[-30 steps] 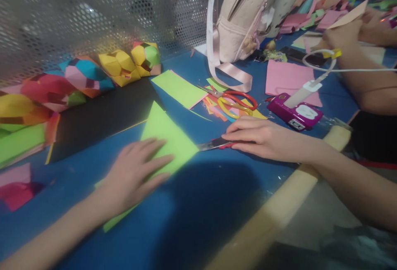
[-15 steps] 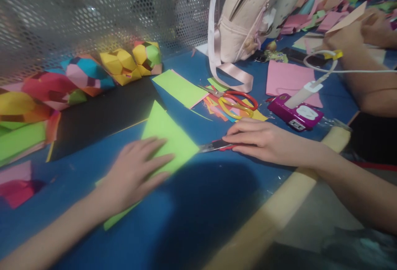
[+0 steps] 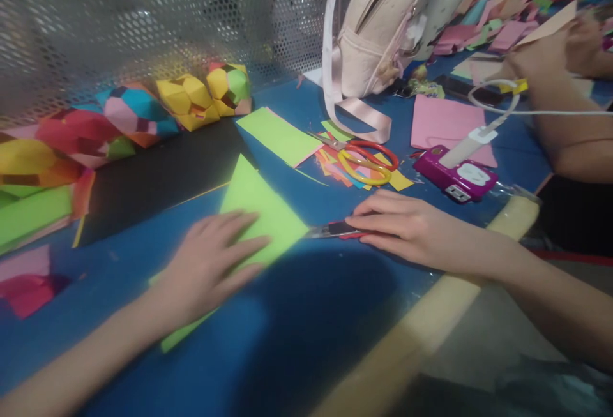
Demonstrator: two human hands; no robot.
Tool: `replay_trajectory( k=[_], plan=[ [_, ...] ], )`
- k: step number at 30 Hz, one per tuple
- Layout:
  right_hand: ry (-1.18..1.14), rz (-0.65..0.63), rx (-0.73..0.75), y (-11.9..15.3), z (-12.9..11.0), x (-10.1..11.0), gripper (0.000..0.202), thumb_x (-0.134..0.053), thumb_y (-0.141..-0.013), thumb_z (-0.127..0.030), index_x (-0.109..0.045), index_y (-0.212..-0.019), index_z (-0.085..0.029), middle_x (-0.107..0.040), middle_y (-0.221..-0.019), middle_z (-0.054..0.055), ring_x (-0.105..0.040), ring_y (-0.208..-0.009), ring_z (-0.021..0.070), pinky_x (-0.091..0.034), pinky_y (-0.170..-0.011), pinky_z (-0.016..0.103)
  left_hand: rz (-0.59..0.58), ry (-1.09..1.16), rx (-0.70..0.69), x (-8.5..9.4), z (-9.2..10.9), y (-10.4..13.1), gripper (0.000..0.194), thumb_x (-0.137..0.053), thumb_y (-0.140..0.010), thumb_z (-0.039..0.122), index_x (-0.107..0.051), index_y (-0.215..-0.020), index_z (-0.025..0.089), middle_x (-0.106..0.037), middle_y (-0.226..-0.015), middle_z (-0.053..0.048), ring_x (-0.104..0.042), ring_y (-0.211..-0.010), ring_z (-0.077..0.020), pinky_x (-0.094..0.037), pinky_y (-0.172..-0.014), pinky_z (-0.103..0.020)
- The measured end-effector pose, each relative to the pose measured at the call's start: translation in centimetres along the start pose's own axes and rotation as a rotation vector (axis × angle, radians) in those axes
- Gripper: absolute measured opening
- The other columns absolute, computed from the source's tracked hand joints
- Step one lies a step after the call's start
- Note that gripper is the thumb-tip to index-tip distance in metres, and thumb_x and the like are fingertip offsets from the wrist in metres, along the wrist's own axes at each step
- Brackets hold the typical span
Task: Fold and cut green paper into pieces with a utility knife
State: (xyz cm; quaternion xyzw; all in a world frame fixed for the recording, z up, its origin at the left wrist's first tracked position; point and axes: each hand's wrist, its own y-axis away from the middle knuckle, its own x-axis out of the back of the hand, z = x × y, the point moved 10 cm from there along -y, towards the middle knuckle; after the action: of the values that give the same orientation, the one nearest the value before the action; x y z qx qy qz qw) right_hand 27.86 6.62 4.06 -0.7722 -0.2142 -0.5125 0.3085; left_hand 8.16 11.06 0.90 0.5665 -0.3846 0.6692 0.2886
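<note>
Light green folded paper (image 3: pixel 263 203) lies on the blue tabletop, one corner pointing up and another pointing right. Across its left part my left hand (image 3: pixel 211 260) rests flat, fingers spread, pressing on the sheet and hiding some of it. My right hand (image 3: pixel 397 222) is closed around a utility knife (image 3: pixel 338 230) with a silver front and a black and red body. The knife's tip meets the paper's right corner; whether it sits inside the fold I cannot tell. Red and yellow-handled scissors (image 3: pixel 366 158) lie just beyond my right hand, over coloured scraps (image 3: pixel 330 165).
Green paper strips (image 3: pixel 280 136), a black board (image 3: pixel 163 171) and folded paper balls (image 3: pixel 186 98) line the back by a perforated metal screen (image 3: pixel 167 15). At right are a purple power strip (image 3: pixel 454 173), pink paper (image 3: pixel 445 120), a backpack (image 3: pixel 378 40) and another person's arm (image 3: pixel 560 98).
Both hands, the paper and the knife stay almost in place. The other person's hands at the far right have shifted slightly.
</note>
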Motion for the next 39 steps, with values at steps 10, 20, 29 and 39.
replay_trajectory(
  k=[10,20,29,39],
  plan=[
    [-0.01,0.018,-0.004,0.02,-0.35,-0.05,0.029,-0.046,-0.099,-0.021,-0.067,-0.114,-0.008,-0.065,-0.106,0.017,-0.062,-0.099,0.0239,-0.054,-0.083,0.038,-0.016,0.011,0.002,0.05,0.28,-0.02,0.041,-0.038,-0.098,0.052,-0.063,-0.125,0.034,-0.053,-0.143,-0.007,-0.047,-0.131,-0.0305,-0.04,-0.101,-0.05],
    [-0.027,0.012,-0.011,0.14,-0.68,-0.19,0.029,-0.045,-0.1,-0.021,-0.066,-0.117,-0.011,-0.065,-0.107,0.016,-0.061,-0.099,0.0229,-0.055,-0.083,0.037,-0.053,0.019,0.016,0.15,0.62,-0.33,0.043,-0.035,-0.1,0.05,-0.065,-0.124,0.031,-0.054,-0.142,-0.01,-0.049,-0.13,-0.0326,-0.041,-0.098,-0.054],
    [-0.054,0.038,0.005,-0.03,-0.83,-0.25,0.028,-0.047,-0.099,-0.019,-0.066,-0.116,-0.008,-0.065,-0.106,0.016,-0.061,-0.099,0.0226,-0.055,-0.083,0.037,-0.048,-0.007,-0.002,0.45,0.88,-0.53,0.045,-0.033,-0.1,0.048,-0.067,-0.122,0.029,-0.055,-0.14,-0.013,-0.051,-0.128,-0.034,-0.045,-0.095,-0.056],
    [-0.061,0.003,-0.017,0.1,-0.96,-0.18,0.027,-0.047,-0.099,-0.021,-0.065,-0.117,-0.012,-0.065,-0.111,0.016,-0.062,-0.103,0.0234,-0.055,-0.086,0.039,-0.071,-0.005,0.022,0.39,0.61,-0.67,0.047,-0.026,-0.102,0.042,-0.068,-0.12,0.031,-0.056,-0.14,-0.009,-0.051,-0.128,-0.0314,-0.044,-0.097,-0.052]
  ],
)
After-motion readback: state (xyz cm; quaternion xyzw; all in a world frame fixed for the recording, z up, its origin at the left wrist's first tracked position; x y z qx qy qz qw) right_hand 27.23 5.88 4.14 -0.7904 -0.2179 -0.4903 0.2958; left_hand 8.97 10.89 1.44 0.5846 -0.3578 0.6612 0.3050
